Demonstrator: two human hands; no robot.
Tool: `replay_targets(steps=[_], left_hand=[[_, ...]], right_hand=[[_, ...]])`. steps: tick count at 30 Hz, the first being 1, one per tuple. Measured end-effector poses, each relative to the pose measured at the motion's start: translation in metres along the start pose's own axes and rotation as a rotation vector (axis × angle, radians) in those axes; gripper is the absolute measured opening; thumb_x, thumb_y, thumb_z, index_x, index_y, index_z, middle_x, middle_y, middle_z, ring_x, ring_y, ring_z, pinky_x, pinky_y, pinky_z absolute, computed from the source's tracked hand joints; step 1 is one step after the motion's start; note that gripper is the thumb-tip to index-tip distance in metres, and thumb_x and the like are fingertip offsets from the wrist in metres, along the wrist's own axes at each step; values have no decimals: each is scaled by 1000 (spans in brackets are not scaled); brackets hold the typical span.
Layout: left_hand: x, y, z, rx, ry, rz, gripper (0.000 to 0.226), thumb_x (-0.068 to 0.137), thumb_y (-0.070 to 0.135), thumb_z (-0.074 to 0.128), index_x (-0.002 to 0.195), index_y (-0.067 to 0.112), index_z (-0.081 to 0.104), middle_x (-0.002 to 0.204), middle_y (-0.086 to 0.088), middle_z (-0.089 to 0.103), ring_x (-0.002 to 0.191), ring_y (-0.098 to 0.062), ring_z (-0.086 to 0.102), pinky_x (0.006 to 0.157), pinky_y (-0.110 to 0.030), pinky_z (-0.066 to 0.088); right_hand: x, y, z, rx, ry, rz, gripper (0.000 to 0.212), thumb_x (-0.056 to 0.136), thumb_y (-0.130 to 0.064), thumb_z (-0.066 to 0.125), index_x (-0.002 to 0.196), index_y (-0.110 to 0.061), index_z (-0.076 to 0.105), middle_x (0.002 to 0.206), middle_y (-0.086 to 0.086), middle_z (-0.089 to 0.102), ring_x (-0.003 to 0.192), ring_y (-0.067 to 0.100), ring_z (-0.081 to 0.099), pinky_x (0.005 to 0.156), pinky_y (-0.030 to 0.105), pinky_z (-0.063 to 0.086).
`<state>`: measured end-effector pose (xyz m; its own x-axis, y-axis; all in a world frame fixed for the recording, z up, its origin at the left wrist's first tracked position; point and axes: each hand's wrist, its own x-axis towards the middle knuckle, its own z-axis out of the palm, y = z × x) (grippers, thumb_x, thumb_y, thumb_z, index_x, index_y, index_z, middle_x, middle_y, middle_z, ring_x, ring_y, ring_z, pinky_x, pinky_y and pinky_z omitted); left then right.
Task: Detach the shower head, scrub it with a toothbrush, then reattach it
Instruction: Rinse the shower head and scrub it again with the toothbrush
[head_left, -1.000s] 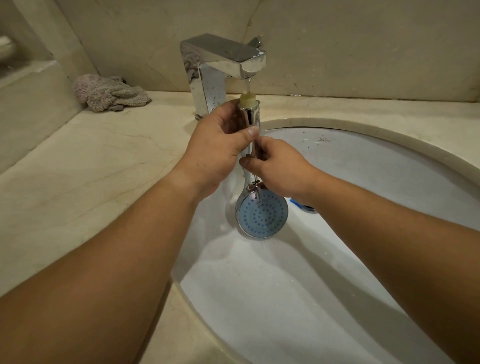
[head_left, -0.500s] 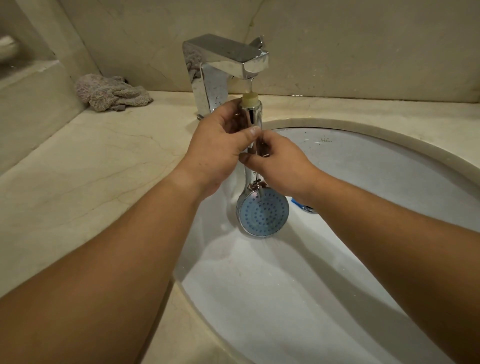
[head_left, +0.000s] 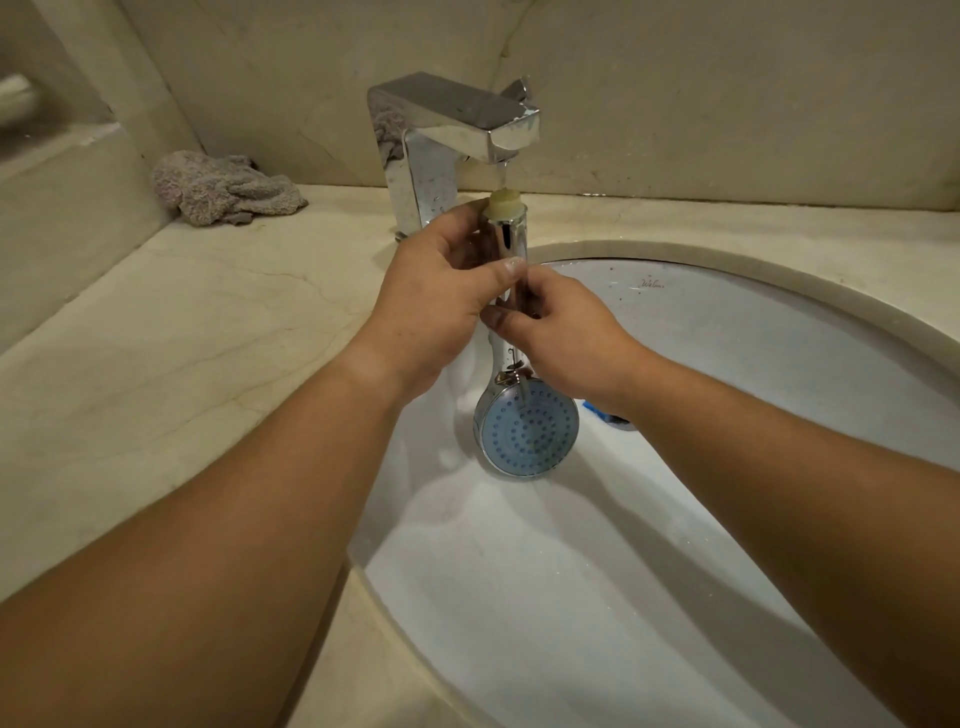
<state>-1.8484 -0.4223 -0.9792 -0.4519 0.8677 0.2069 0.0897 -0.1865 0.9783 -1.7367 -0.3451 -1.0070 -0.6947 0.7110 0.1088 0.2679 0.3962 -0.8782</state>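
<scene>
Head view: beige marble counter (head_left: 171, 332) surrounds white sink (head_left: 597, 597).

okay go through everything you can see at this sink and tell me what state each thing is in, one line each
Shower head: detached, held upright over the basin, threaded end up under the spout, blue face toward the camera.
Faucet: running a thin stream onto the handle's top.
Left hand: grips the handle's upper part.
Right hand: grips the handle lower down.
Cloth: crumpled on the counter, left of the faucet.
Sink: wet; drain mostly hidden.
</scene>
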Motion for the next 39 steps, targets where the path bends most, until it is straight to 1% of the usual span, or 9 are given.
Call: replay_targets(steps=[4, 9, 12, 15, 19, 24, 29, 36, 39], left_hand=[[0, 0, -1, -5, 1, 1, 39, 90, -11, 66, 119, 14, 67, 104, -6, 73, 101, -19, 69, 93, -34, 58], [0, 0, -1, 10, 8, 0, 40, 90, -12, 66, 124, 9, 66, 106, -9, 72, 101, -22, 69, 95, -36, 59], [1, 0, -2, 19, 16, -1, 40, 90, -11, 66, 126, 8, 66, 104, -7, 72, 100, -20, 68, 91, -33, 59], [1, 0, -1, 20, 26, -8, 41, 90, -11, 65, 127, 8, 66, 103, -5, 73, 100, -19, 69, 92, -34, 59], [1, 0, -1, 12, 31, -20, 41, 91, -12, 64, 127, 8, 65, 105, -8, 72, 102, -23, 69, 97, -40, 58], [1, 0, -1, 10, 24, -32, 39, 93, -12, 62, 126, 8, 65, 102, -5, 73, 101, -20, 69, 94, -35, 59], [1, 0, -1, 18, 24, -29, 38, 93, -11, 62, 125, 9, 65, 104, -8, 71, 100, -22, 68, 97, -40, 58], [1, 0, -1, 28, 33, -27, 39, 93, -11, 63, 128, 5, 64, 106, -7, 73, 102, -21, 69, 97, -38, 58], [1, 0, -1, 33, 33, -22, 40, 93, -11, 63, 130, 5, 64, 106, -8, 72, 101, -20, 69, 95, -34, 59]], right_hand=[[-1, 0, -1, -7, -3, -3, 31, 90, -39, 63, 116, -23, 59, 97, -4, 68, 92, 16, 64, 85, 43, 53], [-1, 0, 0, 3, -9, 7, 34, 90, -41, 63, 119, -24, 58, 101, -6, 69, 95, 14, 64, 87, 42, 53], [-1, 0, 0, -10, -17, 10, 34, 91, -41, 62, 120, -23, 58, 101, -7, 68, 94, 13, 64, 85, 38, 54], [-1, -1, -1, -17, -22, 0, 33, 92, -41, 61, 120, -23, 57, 96, -8, 67, 89, 10, 63, 77, 31, 51], [-1, -1, -2, -33, -22, -10, 28, 94, -40, 60, 116, -23, 58, 76, -13, 56, 71, 6, 53, 62, 23, 38], [-1, -1, -1, -40, -21, -8, 20, 94, -38, 60, 108, -24, 58, 76, -11, 56, 70, 6, 52, 61, 23, 37], [0, -1, 0, -27, -25, 3, 27, 93, -40, 60, 112, -22, 59, 86, -4, 63, 79, 13, 59, 67, 27, 44], [0, 0, -1, -33, -25, -1, 24, 93, -39, 60, 110, -22, 58, 75, -12, 54, 68, 6, 51, 60, 22, 37], [0, -1, -1, -44, -23, -1, 25, 93, -40, 60, 112, -23, 57, 79, -10, 58, 71, 6, 54, 61, 22, 38]])
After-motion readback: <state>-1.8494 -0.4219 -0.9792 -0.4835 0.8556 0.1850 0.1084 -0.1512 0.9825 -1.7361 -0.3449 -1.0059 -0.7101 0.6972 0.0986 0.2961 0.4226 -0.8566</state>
